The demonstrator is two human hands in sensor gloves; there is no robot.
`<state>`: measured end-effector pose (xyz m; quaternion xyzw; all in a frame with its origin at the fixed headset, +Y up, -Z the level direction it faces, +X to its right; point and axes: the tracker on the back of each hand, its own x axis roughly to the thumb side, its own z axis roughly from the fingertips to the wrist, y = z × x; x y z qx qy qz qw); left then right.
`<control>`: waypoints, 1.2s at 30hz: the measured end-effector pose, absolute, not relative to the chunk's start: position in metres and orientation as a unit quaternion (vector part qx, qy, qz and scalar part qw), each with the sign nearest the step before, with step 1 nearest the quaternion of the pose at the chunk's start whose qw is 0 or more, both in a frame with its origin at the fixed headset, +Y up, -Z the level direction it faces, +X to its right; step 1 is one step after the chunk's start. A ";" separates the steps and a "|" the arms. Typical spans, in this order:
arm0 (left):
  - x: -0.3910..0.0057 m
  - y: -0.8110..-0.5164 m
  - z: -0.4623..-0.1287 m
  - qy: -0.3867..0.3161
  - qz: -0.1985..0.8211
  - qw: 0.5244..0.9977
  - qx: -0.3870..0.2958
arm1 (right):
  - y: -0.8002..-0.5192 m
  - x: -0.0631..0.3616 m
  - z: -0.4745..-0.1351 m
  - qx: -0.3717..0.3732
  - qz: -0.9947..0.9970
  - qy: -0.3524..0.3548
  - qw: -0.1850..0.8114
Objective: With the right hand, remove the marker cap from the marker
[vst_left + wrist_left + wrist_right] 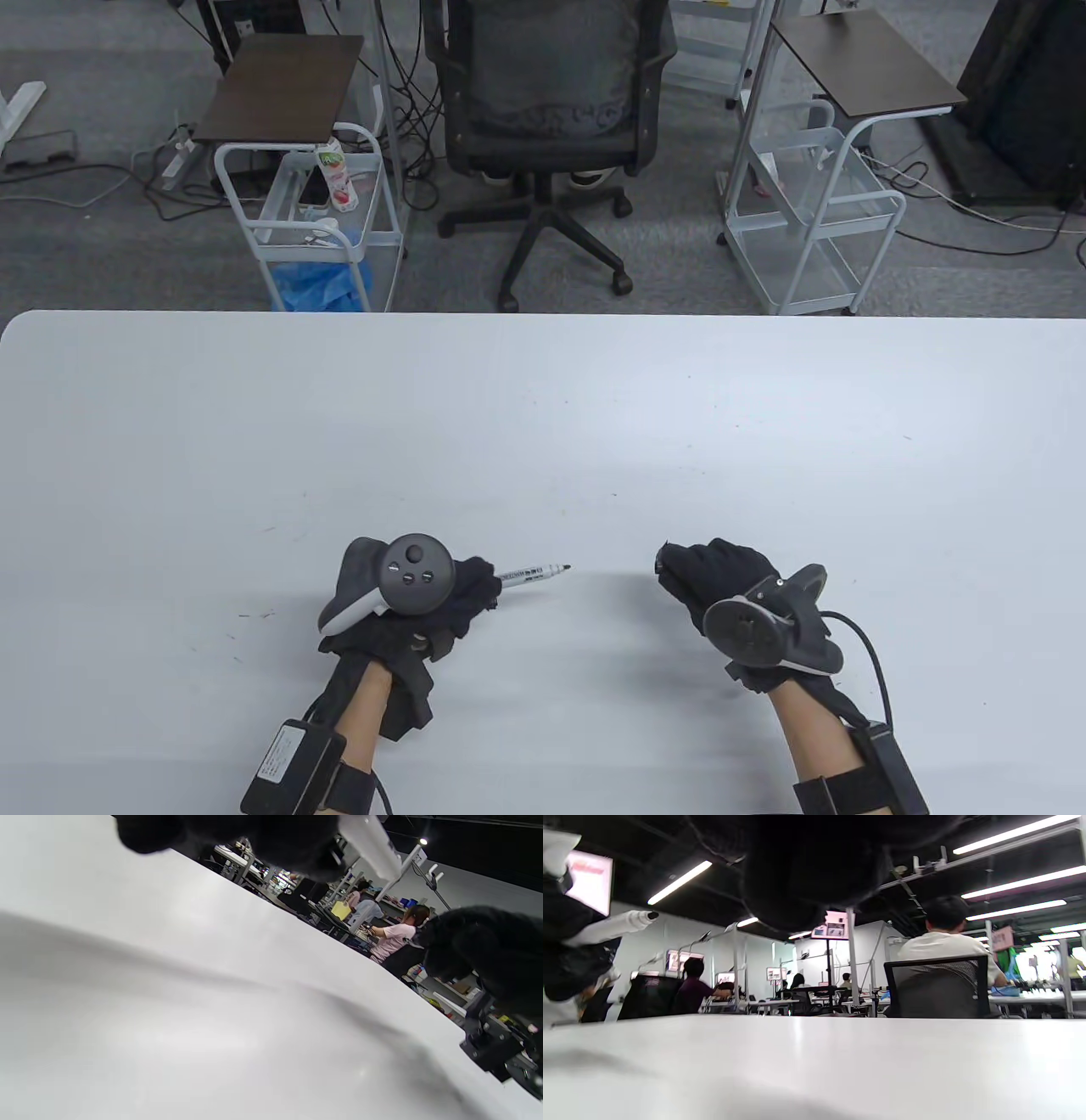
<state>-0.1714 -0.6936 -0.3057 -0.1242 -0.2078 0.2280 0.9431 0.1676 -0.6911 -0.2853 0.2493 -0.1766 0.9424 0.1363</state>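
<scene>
My left hand (471, 590) grips a white marker (530, 573) by its rear end, a little above the white table (543, 424). The marker points right and its thin black tip is bare. It also shows in the left wrist view (369, 840) and in the right wrist view (611, 926). My right hand (683, 573) is about a hand's width to the right of the tip, apart from it. Its fingers are curled together around a small dark nub (657, 564) that looks like the black cap, mostly hidden against the black glove.
Beyond the table's far edge stand a black office chair (543, 93) and two white wire carts (314, 212) (814, 221). Nothing else lies on the table.
</scene>
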 end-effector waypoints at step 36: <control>-0.292 -0.763 -0.344 0.293 -0.290 0.886 -0.213 | -0.699 0.171 -0.300 0.211 0.962 -0.107 0.136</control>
